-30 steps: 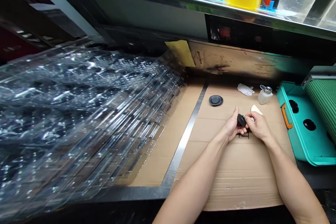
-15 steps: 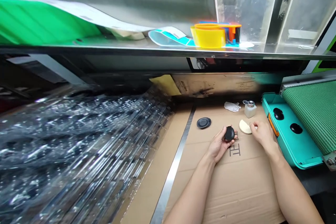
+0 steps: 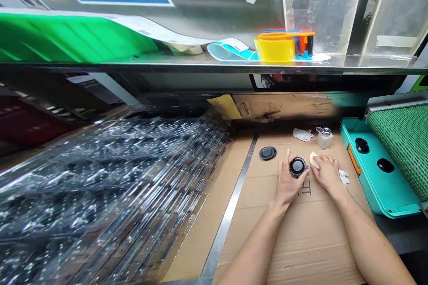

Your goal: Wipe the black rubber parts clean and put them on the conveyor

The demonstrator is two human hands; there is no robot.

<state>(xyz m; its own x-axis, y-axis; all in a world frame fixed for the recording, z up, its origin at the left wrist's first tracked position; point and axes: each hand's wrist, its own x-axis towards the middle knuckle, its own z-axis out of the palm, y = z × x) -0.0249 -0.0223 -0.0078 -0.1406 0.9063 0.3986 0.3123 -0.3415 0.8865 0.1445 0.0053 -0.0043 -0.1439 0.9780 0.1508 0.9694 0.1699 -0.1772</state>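
Note:
My left hand [image 3: 286, 181] grips a small round black part [image 3: 297, 167] between thumb and fingers, its face turned up, just above the cardboard sheet [image 3: 301, 227]. My right hand [image 3: 326, 173] lies palm down right beside it, fingers curled over a cream-coloured pad [image 3: 313, 158] and a bit of white cloth [image 3: 343, 177]. A second flat black disc [image 3: 268, 153] lies on the cardboard a short way to the left of my left hand.
A large stack of clear plastic trays [image 3: 110, 191] fills the left. A small dispenser bottle [image 3: 325, 137] and a crumpled wipe [image 3: 302, 134] sit behind my hands. A teal tray [image 3: 374, 178] and green conveyor [image 3: 401, 142] are at right. A shelf above carries a yellow tape holder [image 3: 277, 46].
My hands parted, with the right going out to the cream pad, then came close again. The black part now faces up in my left hand. The camera tilted up.

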